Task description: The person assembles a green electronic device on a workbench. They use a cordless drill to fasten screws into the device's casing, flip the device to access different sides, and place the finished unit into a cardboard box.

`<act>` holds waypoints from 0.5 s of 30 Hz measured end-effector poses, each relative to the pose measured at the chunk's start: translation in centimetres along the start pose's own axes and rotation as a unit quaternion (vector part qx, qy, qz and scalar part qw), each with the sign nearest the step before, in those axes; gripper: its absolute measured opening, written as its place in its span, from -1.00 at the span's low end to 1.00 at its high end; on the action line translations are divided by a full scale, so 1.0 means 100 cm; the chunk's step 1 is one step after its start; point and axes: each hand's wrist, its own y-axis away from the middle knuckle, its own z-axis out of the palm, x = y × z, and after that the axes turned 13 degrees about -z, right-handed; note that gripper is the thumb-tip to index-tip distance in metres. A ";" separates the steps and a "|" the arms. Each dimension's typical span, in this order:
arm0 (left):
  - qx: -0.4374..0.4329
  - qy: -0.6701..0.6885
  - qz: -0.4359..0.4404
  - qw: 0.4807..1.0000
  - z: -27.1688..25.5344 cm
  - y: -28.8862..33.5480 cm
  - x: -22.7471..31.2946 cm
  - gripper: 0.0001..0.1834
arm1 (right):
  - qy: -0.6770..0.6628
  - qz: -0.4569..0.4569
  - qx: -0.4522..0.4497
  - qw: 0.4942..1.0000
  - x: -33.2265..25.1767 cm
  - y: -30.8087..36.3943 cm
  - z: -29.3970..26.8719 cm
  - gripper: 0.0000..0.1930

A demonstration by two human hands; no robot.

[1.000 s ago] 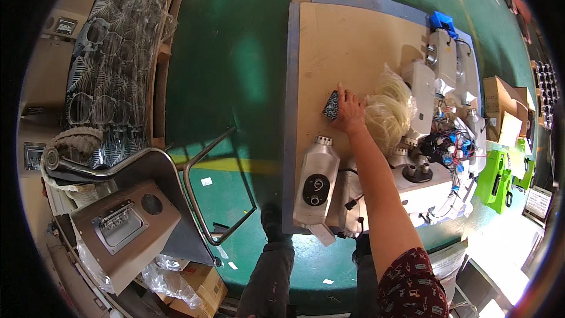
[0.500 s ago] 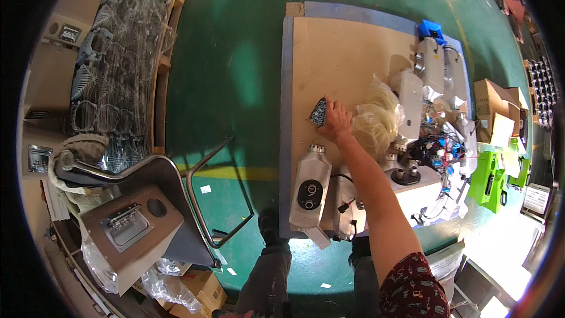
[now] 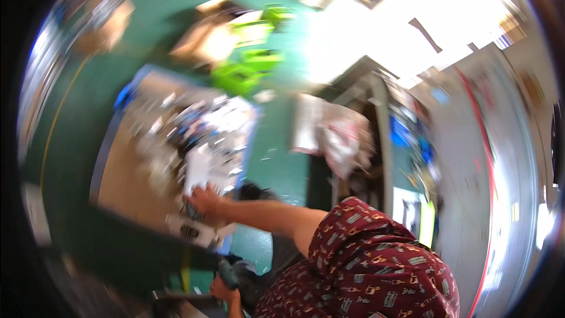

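My right hand (image 3: 206, 201) reaches over the near part of the table, its fingers curled and blurred. Under them shows a small dark speckled bag (image 3: 193, 212), which seems to be in their grasp. Close by on the table lies a pale metal housing (image 3: 189, 229) with a dark oval plate. Low in the view, beside my leg, my left hand (image 3: 221, 290) is closed round what looks like a dark green cordless drill (image 3: 228, 274). Much of the drill is smeared by motion.
The table (image 3: 115, 182) bears a heap of cables and parts (image 3: 194, 123) and clear plastic bags (image 3: 158, 168). Beyond it stand a cardboard box (image 3: 203, 41) and green cases (image 3: 241, 73). A workbench (image 3: 385, 141) with a white bag (image 3: 344, 141) beside it is to the right.
My view has swung to the right, so the table now lies on the left. My right hand has moved from the bare board to near the housings. My left hand with the drill has come into view.
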 end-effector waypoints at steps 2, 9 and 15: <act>0.097 -0.041 0.167 0.980 -0.035 0.001 0.006 -0.52 | 0.010 0.073 0.004 0.997 0.008 0.095 -0.051 0.14; -0.002 -0.112 0.355 0.928 -0.082 0.012 0.124 -0.46 | -0.062 0.423 0.061 0.902 -0.005 0.427 -0.129 0.16; -0.037 -0.176 0.460 0.870 -0.062 0.050 0.251 -0.40 | -0.100 0.615 0.137 0.770 -0.071 0.633 -0.108 0.08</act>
